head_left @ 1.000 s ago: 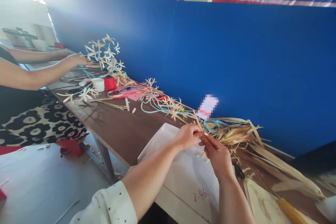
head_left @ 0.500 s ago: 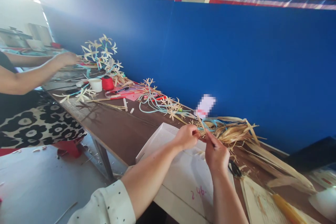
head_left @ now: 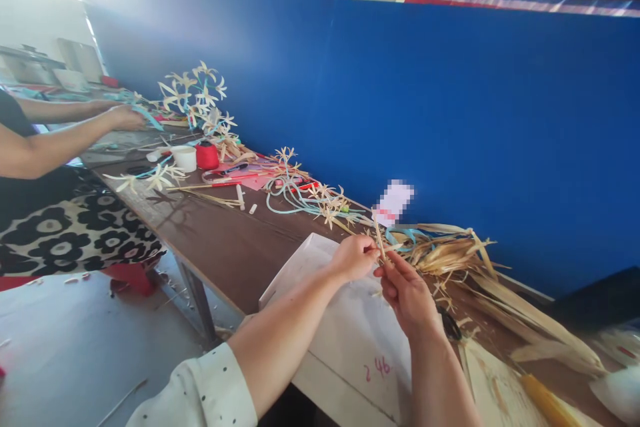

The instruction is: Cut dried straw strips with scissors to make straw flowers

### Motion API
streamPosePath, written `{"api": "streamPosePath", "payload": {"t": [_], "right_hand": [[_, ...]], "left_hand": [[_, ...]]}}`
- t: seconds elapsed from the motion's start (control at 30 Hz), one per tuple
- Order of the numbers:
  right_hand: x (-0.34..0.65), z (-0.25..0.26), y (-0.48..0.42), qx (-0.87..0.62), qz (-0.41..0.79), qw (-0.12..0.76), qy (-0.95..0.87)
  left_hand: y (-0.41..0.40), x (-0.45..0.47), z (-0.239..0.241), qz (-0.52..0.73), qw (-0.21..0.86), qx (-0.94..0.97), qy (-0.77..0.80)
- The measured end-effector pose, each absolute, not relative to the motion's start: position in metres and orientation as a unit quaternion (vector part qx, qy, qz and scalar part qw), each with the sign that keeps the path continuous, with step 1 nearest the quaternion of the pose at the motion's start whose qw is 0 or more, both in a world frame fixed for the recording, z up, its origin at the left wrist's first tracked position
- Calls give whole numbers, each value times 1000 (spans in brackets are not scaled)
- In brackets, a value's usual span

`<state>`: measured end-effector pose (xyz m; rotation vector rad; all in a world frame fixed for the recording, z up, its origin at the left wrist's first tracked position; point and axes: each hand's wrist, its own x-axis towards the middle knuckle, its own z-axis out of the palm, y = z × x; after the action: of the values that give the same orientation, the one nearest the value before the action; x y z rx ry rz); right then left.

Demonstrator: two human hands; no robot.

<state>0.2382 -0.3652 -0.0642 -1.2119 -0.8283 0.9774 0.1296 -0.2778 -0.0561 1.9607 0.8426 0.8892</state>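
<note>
Straw strip (head_left: pixel 380 243), thin, pale tan and dry, is standing nearly upright between my two hands, its lower end hidden in my fingers, just above the white tray (head_left: pixel 300 263) that is lying on the brown surface (head_left: pixel 225 247). My left hand (head_left: pixel 356 257) is pinching the strip with thumb and fingertips pressed together on it, and my right hand (head_left: pixel 410 293) is meeting it from the other side, its fingertips also closing on the same strip, so both grips are clamped on it. A heap of dried husks (head_left: pixel 450 253) is lying just beyond my hands against the blue wall (head_left: pixel 450 113), with finished straw flowers (head_left: pixel 325 200) further along. Another person's hand (head_left: pixel 125 118) is working well apart at the far end.
</note>
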Motion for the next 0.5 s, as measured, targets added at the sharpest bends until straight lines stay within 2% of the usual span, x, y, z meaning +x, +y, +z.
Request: {"api": "streamPosePath", "payload": {"t": [0.1,0.27,0.33,0.4,0.5], "right_hand": [[238,-67,-362,-578,365,630,-370],[244,-64,-364,-697,137,559,-428],[250,-64,-366,-712,80,553,-425],[255,-65,-368,-695,102,600,-382],[259,-65,-369,-592,224,707,-315]], "left_hand": [[-280,130,-55,359,383,785,330],[-284,132,-55,362,357,789,345],[-284,132,-55,356,366,786,349],[-282,132,-55,345,383,779,357],[-279,130,-53,337,410,760,375]]}}
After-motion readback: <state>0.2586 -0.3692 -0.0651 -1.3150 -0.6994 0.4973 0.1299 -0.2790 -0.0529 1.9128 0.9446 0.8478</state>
